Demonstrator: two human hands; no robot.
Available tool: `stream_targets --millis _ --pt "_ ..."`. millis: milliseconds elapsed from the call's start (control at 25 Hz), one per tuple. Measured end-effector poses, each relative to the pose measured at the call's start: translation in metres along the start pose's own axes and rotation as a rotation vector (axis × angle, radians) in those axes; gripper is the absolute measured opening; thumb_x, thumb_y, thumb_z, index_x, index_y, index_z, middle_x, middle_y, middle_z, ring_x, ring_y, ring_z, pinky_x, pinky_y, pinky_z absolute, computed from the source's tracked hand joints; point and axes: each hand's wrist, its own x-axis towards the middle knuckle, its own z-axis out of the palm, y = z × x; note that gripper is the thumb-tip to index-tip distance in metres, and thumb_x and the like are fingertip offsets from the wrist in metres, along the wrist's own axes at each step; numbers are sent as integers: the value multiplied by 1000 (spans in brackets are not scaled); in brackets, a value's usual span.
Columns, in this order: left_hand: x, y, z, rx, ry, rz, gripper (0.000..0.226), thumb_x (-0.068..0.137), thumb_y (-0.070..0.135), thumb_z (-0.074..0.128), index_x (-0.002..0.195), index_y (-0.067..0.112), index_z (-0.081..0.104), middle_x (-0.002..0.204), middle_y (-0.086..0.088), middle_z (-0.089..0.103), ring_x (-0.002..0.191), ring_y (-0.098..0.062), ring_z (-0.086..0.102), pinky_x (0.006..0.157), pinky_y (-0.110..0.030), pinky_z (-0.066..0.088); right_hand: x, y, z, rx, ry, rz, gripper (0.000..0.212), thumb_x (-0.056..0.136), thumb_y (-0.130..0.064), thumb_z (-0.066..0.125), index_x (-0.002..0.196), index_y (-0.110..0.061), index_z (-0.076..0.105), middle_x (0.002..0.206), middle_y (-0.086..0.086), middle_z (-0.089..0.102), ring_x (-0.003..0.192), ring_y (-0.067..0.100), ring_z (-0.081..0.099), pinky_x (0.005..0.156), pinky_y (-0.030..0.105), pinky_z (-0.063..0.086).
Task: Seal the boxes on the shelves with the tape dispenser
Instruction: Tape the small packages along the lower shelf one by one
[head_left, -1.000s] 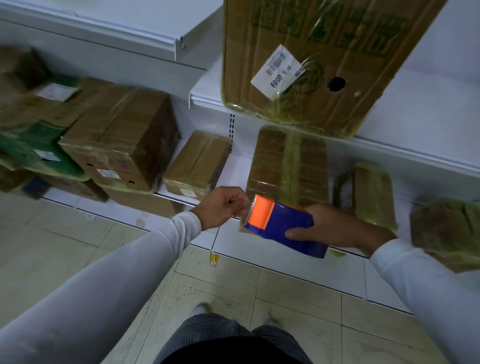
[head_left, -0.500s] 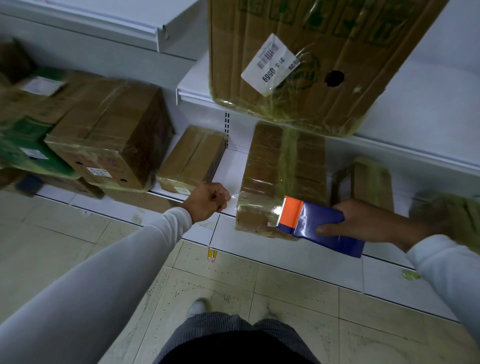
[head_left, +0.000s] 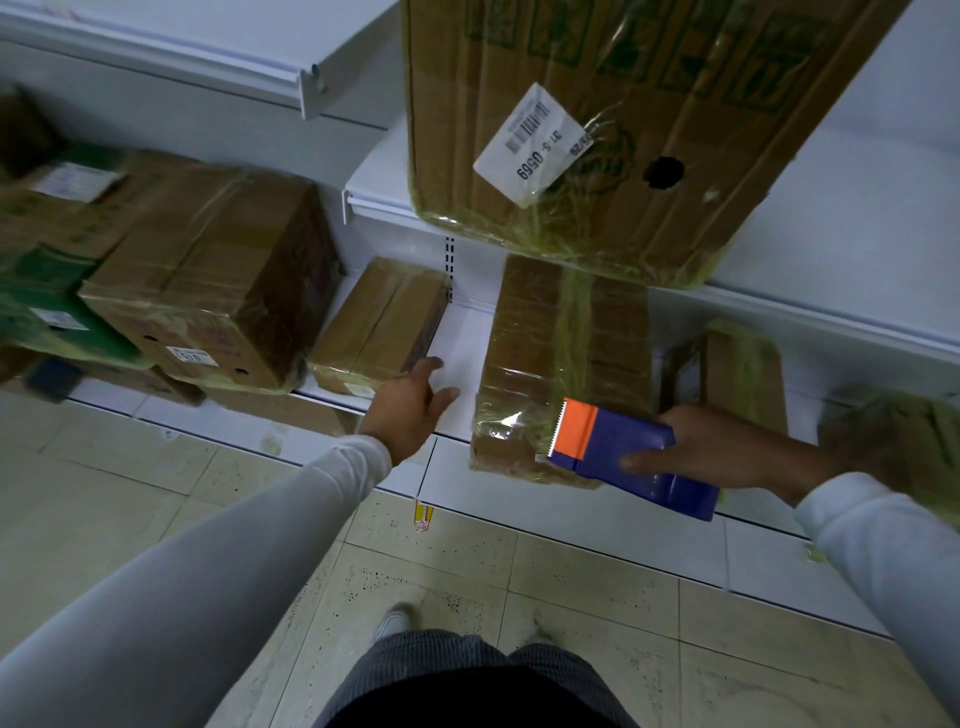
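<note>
While my right hand (head_left: 727, 457) grips the tape dispenser (head_left: 618, 457) with its toothed edge against the long box (head_left: 561, 364) on the shelf (head_left: 462, 343) (ready to tape it), my left hand (head_left: 410, 410) reaches out, fingers loose, holding nothing.

there is a single view, from a wide-angle camera worn on the person's head, tilted forward and steeply down. it stands close to the white shelves (head_left: 467, 332), whose lines bow toward the frame edges, and takes in the tiled floor (head_left: 571, 587) and a shoe (head_left: 393, 623) directly beneath. both sleeved arms reach in from the bottom corners toward the middle.
</note>
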Motion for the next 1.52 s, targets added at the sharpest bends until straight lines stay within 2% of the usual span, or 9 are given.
stream_targets --millis 160,360,560,640,720,880,1240,1400,1520 --pt "-10 23 3 188 -291 354 59 96 50 38 149 32 22 94 -7 70 81 -22 64 89 -39 52 0 2 1 9 0 -4 26 82 -47 69 90 -23 67 66 -15 70 59 0 64 64 24 47" --pt "-6 16 23 87 -131 358 48 100 36 39 146 34 28 94 -13 71 80 -27 65 84 -41 53 3 5 7 -42 19 -13 38 80 -55 69 90 -19 69 78 -1 73 73 18 68 72 37 52" --pt "2 19 5 411 -6 399 84 80 75 38 149 32 19 87 -4 62 73 -22 61 70 -35 54 0 3 12 -42 27 -43 34 83 -52 68 91 -20 66 85 3 71 80 24 67 78 41 54" --pt "14 30 6 461 71 593 91 74 77 44 147 25 26 111 -9 58 95 -27 58 80 -40 52 -3 1 14 -61 18 -33 31 84 -51 68 92 -21 65 86 1 70 81 22 67 76 37 53" --pt "30 39 18 501 -96 747 89 78 69 50 147 17 31 144 -16 41 127 -34 44 102 -47 41 -3 2 14 -79 17 -10 37 84 -53 67 99 -19 66 93 3 72 85 22 68 79 39 55" --pt "42 38 40 430 -218 722 65 94 39 51 150 18 24 156 -13 23 143 -33 23 112 -54 26 -4 7 20 -74 34 -19 50 77 -65 65 102 -21 65 94 3 72 85 23 68 83 45 57" --pt "36 17 15 495 -228 706 74 93 66 8 150 22 21 157 -9 23 143 -31 24 112 -54 27 -55 72 -4 -31 19 49 32 80 -54 67 93 -26 65 76 -10 72 69 6 68 64 22 54" --pt "23 53 16 575 -245 589 108 70 89 10 152 20 1 161 -5 1 147 -22 5 119 -46 7 -27 88 16 -92 53 79 61 70 -72 62 104 -22 66 90 0 73 81 19 70 79 38 58" --pt "16 90 43 614 -188 713 89 82 75 9 152 20 2 160 -3 -2 147 -18 0 118 -40 0 -21 94 18 -108 60 104 49 78 -64 65 103 -23 65 92 -1 72 83 18 69 80 38 58"
